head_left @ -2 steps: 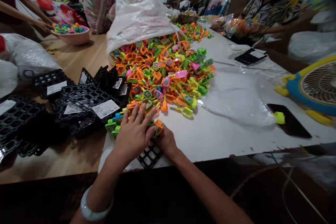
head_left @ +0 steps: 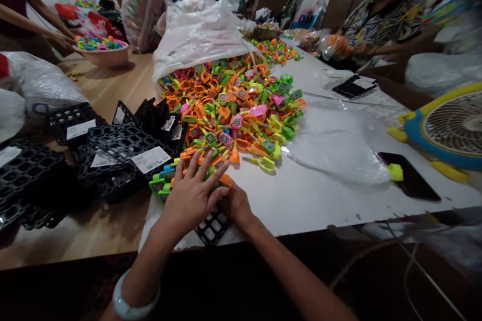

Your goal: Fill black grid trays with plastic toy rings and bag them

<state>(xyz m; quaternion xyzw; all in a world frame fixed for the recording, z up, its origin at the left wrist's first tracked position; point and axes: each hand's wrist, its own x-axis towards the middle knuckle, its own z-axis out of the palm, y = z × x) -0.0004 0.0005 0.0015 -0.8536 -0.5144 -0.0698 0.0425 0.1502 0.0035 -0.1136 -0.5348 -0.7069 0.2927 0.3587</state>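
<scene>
My left hand (head_left: 192,188) lies palm down with its fingers spread over a row of colourful plastic toy watches (head_left: 162,185). These rest on a black lattice tray (head_left: 213,225), whose near corner shows below my hands. My right hand (head_left: 236,205) is curled at the right end of the row, close to an orange toy watch (head_left: 225,179). Its fingertips are hidden behind my left hand, so what they grip cannot be made out. Just beyond my hands spreads a big heap of toy watches (head_left: 233,105) in orange, green, yellow and pink, spilling from a white plastic bag (head_left: 199,35).
Black lattice trays with white labels (head_left: 128,143) are piled at the left. To the right lie a clear plastic bag (head_left: 331,140), a dark phone (head_left: 410,178) and a blue-yellow fan (head_left: 452,125). A pink basin (head_left: 103,55) and co-workers (head_left: 380,22) are farther back.
The view has shifted slightly, with things at the right appearing farther left. My left hand stays spread over the toy watches; the orange one by my right hand shows less.
</scene>
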